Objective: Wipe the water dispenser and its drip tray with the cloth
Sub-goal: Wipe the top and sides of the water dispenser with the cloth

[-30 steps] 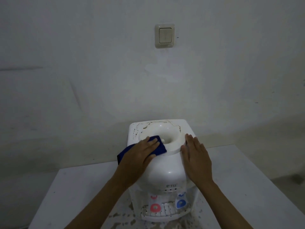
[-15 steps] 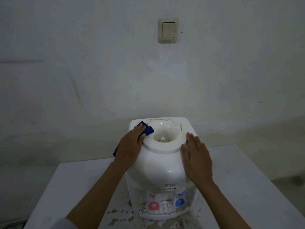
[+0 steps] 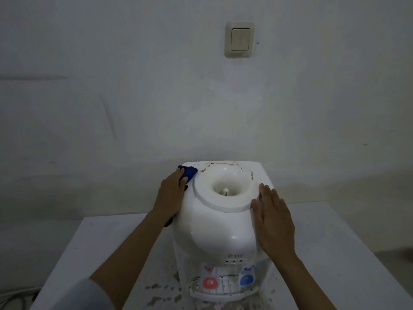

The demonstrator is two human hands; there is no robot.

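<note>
Blue cloth (image 3: 187,172) sits pressed under the left hand's (image 3: 171,193) flat fingers at the water dispenser's (image 3: 221,229) upper-left top corner, right hand (image 3: 273,222) flat and empty against its side; a hard push might shove it rearward, leaving the drip tray (image 3: 223,295) unwiped.

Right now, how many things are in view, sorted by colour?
White: 4 (water dispenser, drip tray, table, wall switch)
Blue: 2 (cloth, blue tap)
Red: 1 (red tap)
Total: 7
</note>
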